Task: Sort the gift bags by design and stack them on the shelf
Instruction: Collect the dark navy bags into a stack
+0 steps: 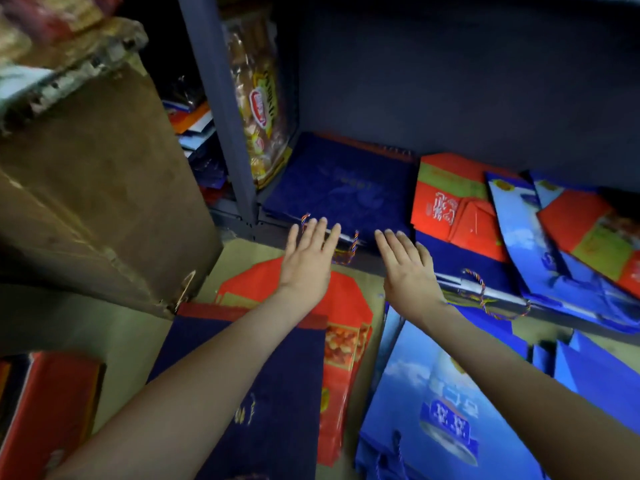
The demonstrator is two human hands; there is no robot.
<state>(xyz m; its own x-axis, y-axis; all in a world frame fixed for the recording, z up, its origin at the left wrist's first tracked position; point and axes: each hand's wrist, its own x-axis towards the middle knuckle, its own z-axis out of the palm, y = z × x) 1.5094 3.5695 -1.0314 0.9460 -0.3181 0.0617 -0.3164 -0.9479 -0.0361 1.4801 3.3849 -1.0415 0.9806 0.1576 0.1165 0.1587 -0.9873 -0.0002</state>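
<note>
Navy paper meets both hands: the left hand (308,258) and right hand (405,268), slightly apart, lie flat with straight fingers, gripping nothing, fingertips at the front edge of the navy bag stack (339,188) on the shelf (273,235); whether they touch it is unclear. A brown cardboard box (104,168), grey post (225,116) and snack packet (259,98) stand left, while red bags (450,202) and sky-blue bags (540,258) sprawl right. Below the arms lie a navy bag (270,368), red bag (346,323) and blue bags (433,410).
</note>
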